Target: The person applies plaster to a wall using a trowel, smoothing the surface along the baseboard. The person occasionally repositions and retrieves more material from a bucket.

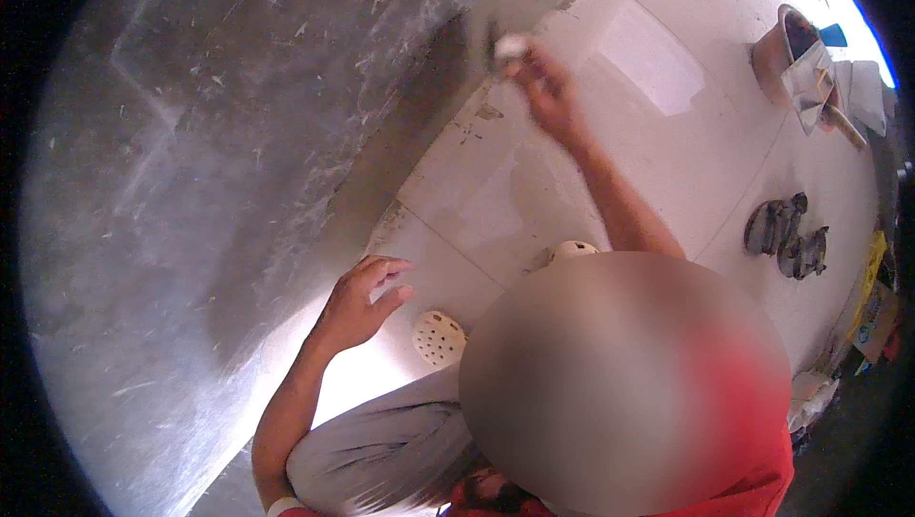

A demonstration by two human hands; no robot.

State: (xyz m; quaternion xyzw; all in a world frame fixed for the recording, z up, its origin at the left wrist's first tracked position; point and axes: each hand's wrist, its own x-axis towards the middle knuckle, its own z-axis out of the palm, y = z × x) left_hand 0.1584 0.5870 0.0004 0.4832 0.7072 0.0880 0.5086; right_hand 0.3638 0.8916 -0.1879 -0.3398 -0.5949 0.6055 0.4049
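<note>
Grey, rough and streaked, is the wall point(219, 117) that fills the left of my view, meeting the pale tile floor point(715, 174) along a slant. From my remote seat I read the right hand point(551, 98) as closed around a small white lump point(512, 47), too blurred for me to tell cloth from sponge. That lump is right at the foot of the wall, by the seam with the tiles, and I judge the arm is stretched because the spot lies well ahead of the body. The left hand point(362, 307) looks empty to me, its fingers loosely curled and the thumb apart; it hangs near the wall, likely for balance in this crouch. I cannot tell whether it touches. The knee point(372, 465) is bent and the cream, holed shoes point(438, 338) rest on the tiles, which suits reaching low. The bucket point(768, 67) and what look like dark sandals point(793, 236) stand off to the right, I suppose to leave elbow room
</note>
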